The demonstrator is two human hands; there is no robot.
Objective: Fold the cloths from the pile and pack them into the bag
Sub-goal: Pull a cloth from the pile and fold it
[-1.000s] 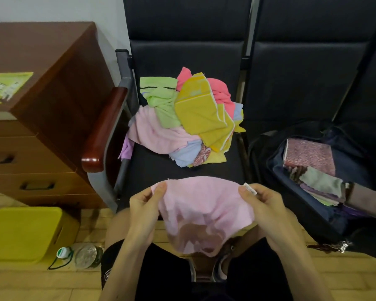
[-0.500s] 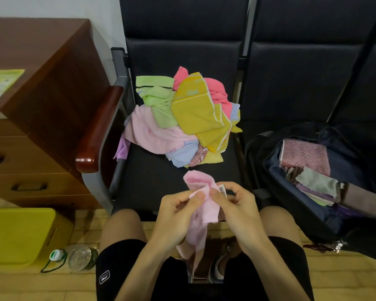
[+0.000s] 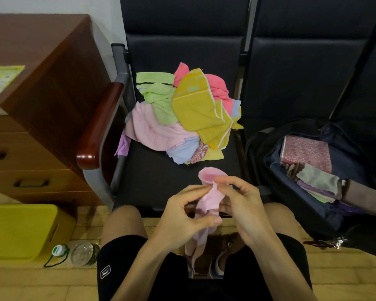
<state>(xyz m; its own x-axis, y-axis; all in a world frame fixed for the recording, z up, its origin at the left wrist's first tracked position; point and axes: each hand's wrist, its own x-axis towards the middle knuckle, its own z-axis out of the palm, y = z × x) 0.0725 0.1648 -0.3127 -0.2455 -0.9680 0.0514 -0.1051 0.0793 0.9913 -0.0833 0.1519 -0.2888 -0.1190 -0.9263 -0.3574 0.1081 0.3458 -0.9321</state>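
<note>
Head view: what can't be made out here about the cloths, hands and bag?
- Pink cloth: its fold state, bunched between the left hand and right hand; its lower end hangs between the knees.
- Pile: the cloth count, since upper cloths cover lower ones.
- Bag: its right side, cut off by the frame edge; its depth, hidden under the folded cloths.

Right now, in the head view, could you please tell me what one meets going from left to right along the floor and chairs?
Yellow plastic box → clear plastic bottle with green cap → pile of colourful cloths → open dark backpack.
</note>
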